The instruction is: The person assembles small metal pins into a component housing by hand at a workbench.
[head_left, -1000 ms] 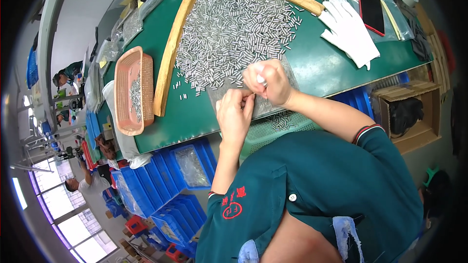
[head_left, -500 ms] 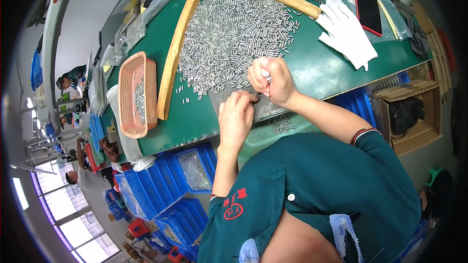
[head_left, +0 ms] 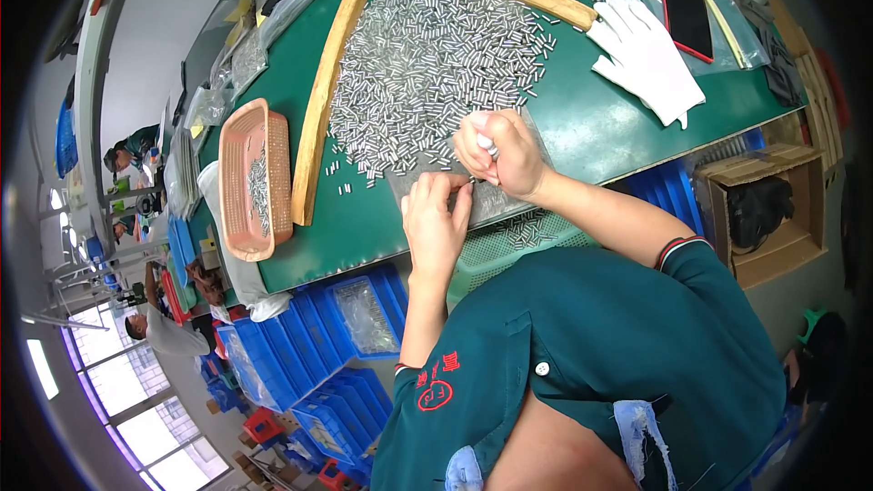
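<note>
A wide heap of small metal pins [head_left: 436,64] covers the middle of the green table. At the heap's near edge, my left hand [head_left: 435,220] pinches a small metal pin [head_left: 471,182] between thumb and forefinger above a grey plate [head_left: 500,203]. Just to the right, my right hand [head_left: 506,155] is closed in a fist around something mostly hidden. Only a pale, rounded part shows between its fingers. Below the table edge, a light green basket [head_left: 473,259] holds more pins.
Wooden bars [head_left: 329,105] border the heap at left and back. An orange basket [head_left: 234,173] with pins stands at left. A white glove [head_left: 650,64] and red-edged phone [head_left: 684,11] lie at right. Blue bins [head_left: 300,341] and a cardboard box [head_left: 773,218] are below.
Both hands remain close together over the grey plate. My left thumb and forefinger have shifted slightly, and the pin between them now shows a brighter end. The view has moved a little.
</note>
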Demonstrator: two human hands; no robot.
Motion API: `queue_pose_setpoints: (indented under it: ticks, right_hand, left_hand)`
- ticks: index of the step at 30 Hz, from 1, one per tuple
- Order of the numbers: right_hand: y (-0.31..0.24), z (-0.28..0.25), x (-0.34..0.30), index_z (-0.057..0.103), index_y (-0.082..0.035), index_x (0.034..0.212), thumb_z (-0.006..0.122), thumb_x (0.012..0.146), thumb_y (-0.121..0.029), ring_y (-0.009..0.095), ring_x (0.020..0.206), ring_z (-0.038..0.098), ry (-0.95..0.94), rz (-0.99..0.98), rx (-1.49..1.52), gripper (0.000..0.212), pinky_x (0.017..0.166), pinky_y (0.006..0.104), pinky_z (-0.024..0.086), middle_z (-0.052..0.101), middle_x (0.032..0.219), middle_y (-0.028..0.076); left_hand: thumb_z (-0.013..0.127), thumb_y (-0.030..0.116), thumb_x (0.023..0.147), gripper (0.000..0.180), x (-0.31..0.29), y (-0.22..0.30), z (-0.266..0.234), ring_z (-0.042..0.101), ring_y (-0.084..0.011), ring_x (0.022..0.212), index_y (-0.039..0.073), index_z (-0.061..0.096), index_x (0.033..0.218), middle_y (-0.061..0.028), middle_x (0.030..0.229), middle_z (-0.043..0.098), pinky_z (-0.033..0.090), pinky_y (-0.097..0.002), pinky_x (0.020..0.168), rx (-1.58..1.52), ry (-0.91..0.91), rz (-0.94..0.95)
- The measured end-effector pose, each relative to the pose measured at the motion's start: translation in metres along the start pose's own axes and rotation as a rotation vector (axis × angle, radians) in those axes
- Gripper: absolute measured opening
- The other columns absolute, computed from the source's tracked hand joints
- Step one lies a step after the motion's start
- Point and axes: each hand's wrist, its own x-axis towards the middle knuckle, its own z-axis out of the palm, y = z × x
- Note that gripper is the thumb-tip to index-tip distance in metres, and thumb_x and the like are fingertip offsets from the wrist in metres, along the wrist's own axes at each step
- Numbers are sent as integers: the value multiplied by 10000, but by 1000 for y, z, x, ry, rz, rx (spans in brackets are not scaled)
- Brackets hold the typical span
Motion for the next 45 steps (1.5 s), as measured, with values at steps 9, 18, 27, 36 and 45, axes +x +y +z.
queue_pose_setpoints:
  ticks: [9, 18, 27, 36, 45]
  right_hand:
    - [3, -2, 0, 336, -76, 496, 325, 884, -253, 79, 348, 259, 31, -45, 26, 427, 354, 228, 229, 334, 415, 19]
    - [6, 0, -1, 342, -67, 496, 342, 873, -232, 80, 361, 272, -35, -106, -62, 411, 358, 228, 228, 335, 422, 15]
    - [7, -5, 5, 338, -80, 510, 334, 873, -234, 79, 345, 250, 56, -68, 41, 394, 342, 229, 214, 314, 420, 8]
    - [1, -4, 5, 347, -80, 540, 317, 895, -249, 73, 343, 241, 87, -84, 48, 394, 341, 224, 215, 308, 421, -1]
    - [2, -5, 4, 346, -77, 537, 314, 902, -256, 72, 348, 247, 97, -75, 37, 407, 354, 223, 221, 314, 423, 1]
  left_hand:
    - [647, 120, 745, 75, -1, 1, 1, 519, -178, 683, 108, 594, 797, -14, 739, 524, 355, -313, 645, -38, 7, -21]
    - [642, 114, 747, 66, 0, 0, 1, 522, -197, 707, 105, 596, 793, -26, 744, 523, 357, -318, 646, -53, 4, -16]
    - [645, 128, 746, 61, -5, 9, -9, 533, -218, 735, 115, 614, 797, -25, 763, 551, 360, -326, 663, -2, -84, 32]
    - [634, 167, 767, 88, 17, 5, -13, 522, -225, 755, 106, 619, 829, -45, 766, 548, 373, -342, 670, 64, -9, 4]
    - [632, 153, 752, 89, 21, 3, -3, 512, -241, 773, 95, 594, 807, -58, 778, 535, 378, -356, 675, 113, -6, 25]
